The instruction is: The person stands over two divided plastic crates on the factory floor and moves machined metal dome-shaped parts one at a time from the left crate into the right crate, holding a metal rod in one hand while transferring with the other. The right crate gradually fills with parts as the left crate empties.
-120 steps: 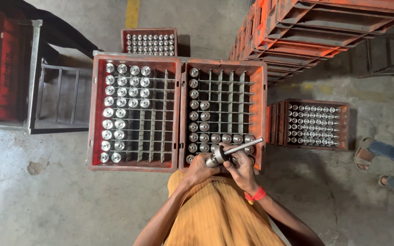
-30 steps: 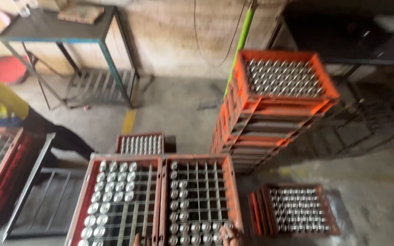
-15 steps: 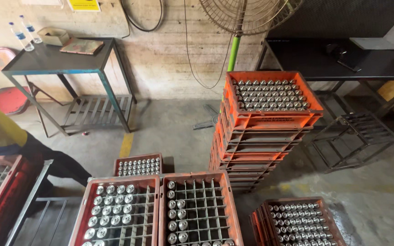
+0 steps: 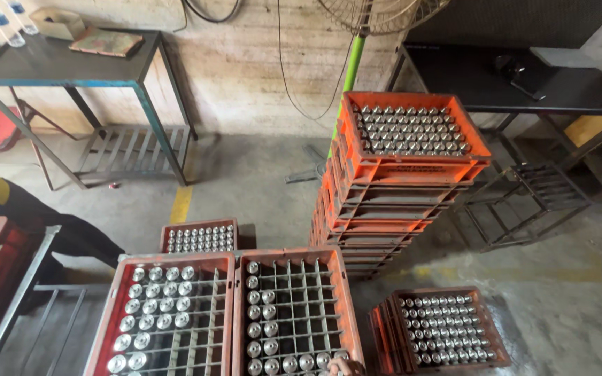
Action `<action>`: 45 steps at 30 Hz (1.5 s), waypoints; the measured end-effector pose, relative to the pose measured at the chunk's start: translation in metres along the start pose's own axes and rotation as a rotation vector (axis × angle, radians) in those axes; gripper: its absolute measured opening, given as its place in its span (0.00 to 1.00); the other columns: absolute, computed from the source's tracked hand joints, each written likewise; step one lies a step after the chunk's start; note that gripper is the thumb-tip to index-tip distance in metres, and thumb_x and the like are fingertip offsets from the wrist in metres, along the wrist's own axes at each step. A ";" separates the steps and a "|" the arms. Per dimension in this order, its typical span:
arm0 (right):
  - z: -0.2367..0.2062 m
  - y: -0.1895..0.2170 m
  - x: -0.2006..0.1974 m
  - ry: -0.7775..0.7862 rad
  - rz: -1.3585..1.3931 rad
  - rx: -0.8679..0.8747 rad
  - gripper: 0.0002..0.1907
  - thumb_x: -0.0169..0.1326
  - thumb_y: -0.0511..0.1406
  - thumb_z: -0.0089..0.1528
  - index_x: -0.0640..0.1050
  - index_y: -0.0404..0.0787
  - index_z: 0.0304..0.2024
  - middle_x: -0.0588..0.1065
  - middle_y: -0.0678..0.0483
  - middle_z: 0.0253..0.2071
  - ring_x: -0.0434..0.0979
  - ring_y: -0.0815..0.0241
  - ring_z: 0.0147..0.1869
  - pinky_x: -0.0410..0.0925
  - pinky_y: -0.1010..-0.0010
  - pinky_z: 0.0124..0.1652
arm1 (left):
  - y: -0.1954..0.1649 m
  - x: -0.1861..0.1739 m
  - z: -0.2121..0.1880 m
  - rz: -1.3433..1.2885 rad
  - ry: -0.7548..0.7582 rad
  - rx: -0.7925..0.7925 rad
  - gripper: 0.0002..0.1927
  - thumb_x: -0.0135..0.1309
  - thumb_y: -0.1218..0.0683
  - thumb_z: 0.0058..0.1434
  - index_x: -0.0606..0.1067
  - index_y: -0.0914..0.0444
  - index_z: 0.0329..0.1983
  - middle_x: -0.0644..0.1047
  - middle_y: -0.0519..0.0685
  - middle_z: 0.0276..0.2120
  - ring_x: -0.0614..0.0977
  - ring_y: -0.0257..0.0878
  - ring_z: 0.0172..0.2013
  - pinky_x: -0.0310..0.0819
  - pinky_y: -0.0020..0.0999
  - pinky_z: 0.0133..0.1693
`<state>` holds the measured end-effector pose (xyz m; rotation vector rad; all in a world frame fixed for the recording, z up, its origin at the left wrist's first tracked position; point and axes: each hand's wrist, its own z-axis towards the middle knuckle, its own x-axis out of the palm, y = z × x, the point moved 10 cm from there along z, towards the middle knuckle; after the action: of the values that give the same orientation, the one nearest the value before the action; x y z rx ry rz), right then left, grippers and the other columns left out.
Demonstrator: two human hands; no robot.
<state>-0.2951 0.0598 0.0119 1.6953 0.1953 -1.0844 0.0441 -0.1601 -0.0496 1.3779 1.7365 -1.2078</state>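
Metal cans (image 4: 263, 327), round-topped and shiny, ranked in gridded orange plastic crate (image 4: 346, 306) just beyond fingertip (image 4: 346, 367) at lower edge; grip state impossible to tell. Stacked orange crates (image 4: 377, 209) farther off.

Two red crates stand side by side at the bottom of the view. The left crate (image 4: 161, 317) is about half full of silver-capped cans; the right crate (image 4: 294, 313) holds one column and a bottom row of them. Just behind the left one sits a small crate (image 4: 200, 237), full. A tall stack (image 4: 384, 195) of orange crates rises to the right, its top crate (image 4: 412, 132) packed with cans. A low crate (image 4: 440, 331) lies on the floor at lower right, also full. On the blue-legged table at upper left rest a tan box (image 4: 57, 22) and two clear bottles (image 4: 15, 21) with blue labels.
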 end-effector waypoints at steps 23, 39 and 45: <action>-0.048 -0.042 0.009 0.135 1.727 0.484 0.20 0.52 0.37 0.67 0.71 0.33 0.58 0.75 0.43 0.54 0.76 0.44 0.61 0.73 0.59 0.56 | -0.034 -0.132 0.013 -0.039 -0.568 0.431 0.29 0.65 0.49 0.63 0.72 0.63 0.64 0.66 0.72 0.65 0.66 0.70 0.64 0.64 0.56 0.63; -0.117 -0.072 0.001 -0.019 1.083 0.655 0.22 0.51 0.42 0.68 0.71 0.44 0.63 0.74 0.58 0.49 0.67 0.69 0.44 0.64 0.75 0.41 | -0.014 -0.172 -0.019 -0.587 -0.460 0.505 0.27 0.72 0.47 0.54 0.77 0.66 0.50 0.76 0.54 0.49 0.79 0.46 0.49 0.77 0.43 0.48; -0.090 -0.028 0.001 0.071 1.202 0.255 0.26 0.60 0.36 0.67 0.72 0.34 0.66 0.70 0.59 0.43 0.65 0.68 0.42 0.64 0.74 0.51 | -0.053 -0.073 -0.051 -1.300 0.023 -0.042 0.16 0.65 0.51 0.56 0.72 0.63 0.39 0.79 0.50 0.34 0.83 0.39 0.32 0.82 0.38 0.34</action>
<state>-0.2609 0.1463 -0.0062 1.6329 -0.8579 -0.1336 0.0167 -0.1455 0.0492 0.0520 2.7194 -1.6932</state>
